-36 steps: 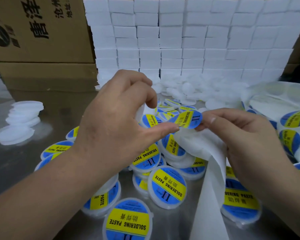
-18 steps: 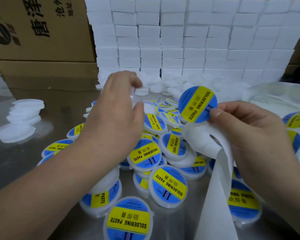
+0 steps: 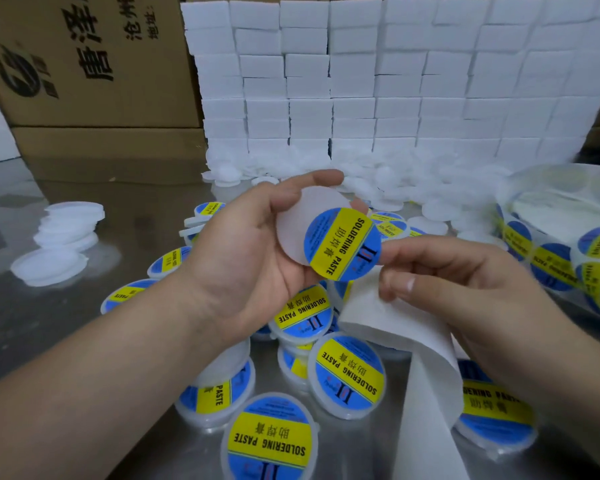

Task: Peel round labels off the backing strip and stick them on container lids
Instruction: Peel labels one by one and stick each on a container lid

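Note:
My left hand [image 3: 257, 247] grips a bare translucent white lid [image 3: 293, 230], palm turned up, fingers curled round its edge. My right hand [image 3: 465, 285] pinches the edge of a round blue and yellow "SOLDERING PASTE" label [image 3: 342, 244] and holds it over the lid's right half. Whether the label touches the lid I cannot tell. The white backing strip [image 3: 426, 375] curls under my right hand and runs down toward the bottom edge. Several labelled lids [image 3: 349, 375] lie piled on the metal table below my hands.
A stack of bare lids [image 3: 63, 237] sits at the left on the metal table [image 3: 84, 323]. More bare lids [image 3: 413, 188] lie heaped before a wall of white blocks [image 3: 395, 81]. Cardboard boxes [image 3: 84, 64] stand at back left. A label roll [image 3: 561, 258] lies at right.
My left hand picked up a bare lid from the pile and turned palm up. My right hand brought the peeled label down from above onto the lid's right side.

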Demonstrator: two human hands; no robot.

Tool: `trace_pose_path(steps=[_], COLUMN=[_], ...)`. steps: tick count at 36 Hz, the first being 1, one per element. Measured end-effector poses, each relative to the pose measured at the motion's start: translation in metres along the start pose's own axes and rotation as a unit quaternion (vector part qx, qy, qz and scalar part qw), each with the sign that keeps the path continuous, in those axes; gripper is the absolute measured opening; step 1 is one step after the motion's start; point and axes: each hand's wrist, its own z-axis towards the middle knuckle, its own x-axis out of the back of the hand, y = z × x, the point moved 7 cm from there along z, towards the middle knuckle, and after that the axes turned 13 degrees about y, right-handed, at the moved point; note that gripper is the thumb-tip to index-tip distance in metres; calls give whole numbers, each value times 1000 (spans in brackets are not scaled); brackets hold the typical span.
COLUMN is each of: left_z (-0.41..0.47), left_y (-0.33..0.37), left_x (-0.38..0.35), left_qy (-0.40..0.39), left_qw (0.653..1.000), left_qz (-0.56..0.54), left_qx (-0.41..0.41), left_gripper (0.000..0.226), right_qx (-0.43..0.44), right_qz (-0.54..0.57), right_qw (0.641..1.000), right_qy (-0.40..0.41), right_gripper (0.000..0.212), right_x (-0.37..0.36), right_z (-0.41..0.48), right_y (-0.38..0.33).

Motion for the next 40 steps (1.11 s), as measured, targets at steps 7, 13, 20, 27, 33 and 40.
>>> trace_pose_path(steps=[7,13,20,27,33,40], left_z=[-5,-6,-7,-9,-9,-10], left_y=[-4,-7,-8,-10,-9,-7], left_x=[-7,-7,-8,-10,-10,-8], left_qy=[-37,-26,-24,-35,-34,-24], left_qw=[999,997,991,991,990,985], left_qz=[25,70,114,113,117,140], left_qx=[-3,-36,-64,-66,-72,-103], left_gripper=[31,25,29,32,29,23], right_qx=[-8,-20,-11,-6,-6,-9], right_qz=[5,21,28,33,26,4], right_qw=[1000,999,999,999,999,1000], right_qy=[-11,-18,-36,-42,-39,-24], right_gripper=[28,29,31,33,33,33], right_x=[-1,-2,-4,-5,-4,-2], right_z=[0,0,0,-1,0,0], right_y=[1,1,0,0,0,1])
